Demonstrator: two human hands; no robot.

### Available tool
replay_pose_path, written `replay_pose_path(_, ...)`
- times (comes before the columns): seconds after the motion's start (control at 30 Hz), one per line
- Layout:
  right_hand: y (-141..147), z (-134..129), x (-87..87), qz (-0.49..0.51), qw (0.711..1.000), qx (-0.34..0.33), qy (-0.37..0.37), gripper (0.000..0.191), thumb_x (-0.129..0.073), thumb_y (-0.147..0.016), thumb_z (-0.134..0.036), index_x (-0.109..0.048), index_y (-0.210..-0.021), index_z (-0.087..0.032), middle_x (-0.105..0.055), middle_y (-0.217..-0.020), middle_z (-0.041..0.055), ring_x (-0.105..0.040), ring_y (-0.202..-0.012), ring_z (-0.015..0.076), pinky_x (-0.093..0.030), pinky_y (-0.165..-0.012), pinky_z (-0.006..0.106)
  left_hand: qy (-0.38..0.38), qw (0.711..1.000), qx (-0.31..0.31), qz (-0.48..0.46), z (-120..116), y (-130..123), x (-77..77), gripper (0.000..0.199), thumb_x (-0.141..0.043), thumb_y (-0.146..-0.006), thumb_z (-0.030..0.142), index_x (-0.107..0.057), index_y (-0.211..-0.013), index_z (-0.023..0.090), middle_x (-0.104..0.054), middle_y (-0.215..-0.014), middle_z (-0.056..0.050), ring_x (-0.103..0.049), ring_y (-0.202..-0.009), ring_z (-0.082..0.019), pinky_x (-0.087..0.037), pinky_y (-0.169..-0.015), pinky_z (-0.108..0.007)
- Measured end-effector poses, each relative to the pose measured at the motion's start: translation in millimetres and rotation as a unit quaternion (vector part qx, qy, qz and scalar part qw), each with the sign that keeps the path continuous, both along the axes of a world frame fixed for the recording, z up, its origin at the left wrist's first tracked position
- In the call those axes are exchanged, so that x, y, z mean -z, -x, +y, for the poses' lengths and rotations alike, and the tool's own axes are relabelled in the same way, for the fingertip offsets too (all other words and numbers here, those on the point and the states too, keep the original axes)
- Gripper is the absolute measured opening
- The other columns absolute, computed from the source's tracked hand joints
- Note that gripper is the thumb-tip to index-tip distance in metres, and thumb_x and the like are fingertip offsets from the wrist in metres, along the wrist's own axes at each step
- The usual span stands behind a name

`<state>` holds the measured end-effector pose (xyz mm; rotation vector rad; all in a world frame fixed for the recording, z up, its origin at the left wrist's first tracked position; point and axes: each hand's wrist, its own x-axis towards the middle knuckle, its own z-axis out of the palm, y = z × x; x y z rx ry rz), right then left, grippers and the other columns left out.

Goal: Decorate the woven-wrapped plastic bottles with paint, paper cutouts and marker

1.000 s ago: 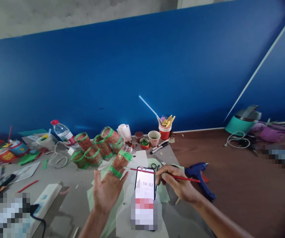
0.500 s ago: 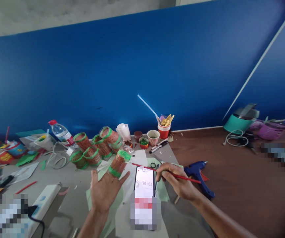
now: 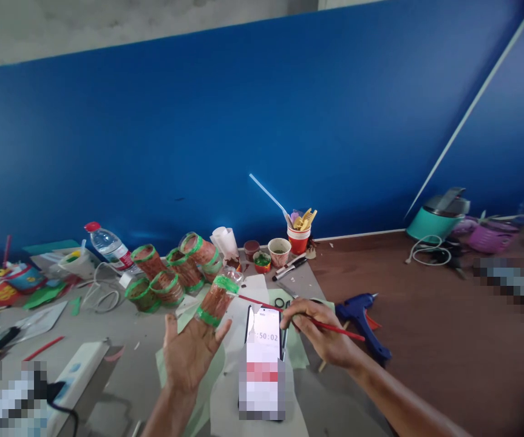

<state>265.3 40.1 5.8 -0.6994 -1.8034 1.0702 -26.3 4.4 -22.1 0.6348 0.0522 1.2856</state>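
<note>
A phone (image 3: pixel 262 340) reading 50:02 sits between a painter's 2 bare hands, close enough, from where I stand, to catch any drip off a loaded brush. The left hand (image 3: pixel 189 355) wears a brown-and-green plastic tube (image 3: pixel 218 301) over its fingers, thumb splayed free; whether the hidden fingers press outward I cannot tell, and if they fit loosely, the tube could twist or slide under a firm stroke. The right hand (image 3: pixel 319 334) pinches a red paintbrush (image 3: pixel 343 331), its tip at the tube's side near the upper green band, where a slight wobble could smear green into brown. To the right, a blue glue gun (image 3: pixel 359 311) lies near the right forearm, and a careless elbow could knock it. Farther back, a small cup of green paint (image 3: pixel 262 262) stands among others, liable to tip if bumped, beyond it the blue wall (image 3: pixel 252 121).
</note>
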Motion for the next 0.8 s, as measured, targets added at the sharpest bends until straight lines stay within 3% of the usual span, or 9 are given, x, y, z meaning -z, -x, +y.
replay_pose_path(0.07, 0, 0, 0.0, -0.002, 1.0, 0.006, -0.004, 0.028, -0.044, -0.095, -0.032, -0.067, -0.087, -0.02, -0.066, -0.079, 0.0056, -0.052, -0.063, 0.015, -0.04, -0.058, 0.027, 0.006, 1.0, 0.003, 0.003, 0, 0, -0.2, 0.085, -0.005, -0.087, 0.069, -0.031, -0.147, 0.014, -0.034, -0.15, -0.012, -0.017, -0.143, -0.024, -0.014, -0.116, -0.048)
replay_pose_path(0.27, -3, 3, 2.9, 0.012, 1.0, -0.002, -0.005, 0.022, -0.045, -0.094, -0.028, -0.065, -0.089, -0.02, -0.068, -0.078, 0.0056, -0.056, -0.066, 0.016, -0.041, -0.06, 0.028, -0.014, 1.0, 0.013, -0.023, 0, 8, -0.3, 0.09, -0.004, -0.087, 0.069, -0.034, -0.145, 0.006, -0.036, -0.148, -0.018, -0.031, -0.139, -0.026, -0.023, -0.115, -0.044)
replay_pose_path(0.57, -2, 5, 6.1, 0.014, 1.0, -0.007, 0.001, 0.019, -0.046, -0.093, -0.025, -0.064, -0.089, -0.019, -0.069, -0.076, 0.0058, -0.058, -0.067, 0.0164, -0.042, -0.06, 0.027, -0.051, 0.998, 0.029, -0.032, 2, 16, -0.2, 0.092, 0.004, -0.087, 0.067, -0.035, -0.144, 0.008, -0.037, -0.149, -0.016, -0.03, -0.14, -0.023, -0.02, -0.116, -0.04)
replay_pose_path(0.8, -2, 5, 6.5, 0.037, 0.999, -0.012, 0.011, 0.022, -0.045, -0.094, -0.028, -0.064, -0.09, -0.019, -0.068, -0.076, 0.006, -0.056, -0.065, 0.0158, -0.041, -0.058, 0.027, -0.057, 0.997, 0.039, -0.046, 3, 10, -2.3, 0.092, 0.003, -0.087, 0.067, -0.034, -0.145, 0.005, -0.034, -0.149, -0.018, -0.027, -0.141, -0.026, -0.015, -0.117, -0.045)
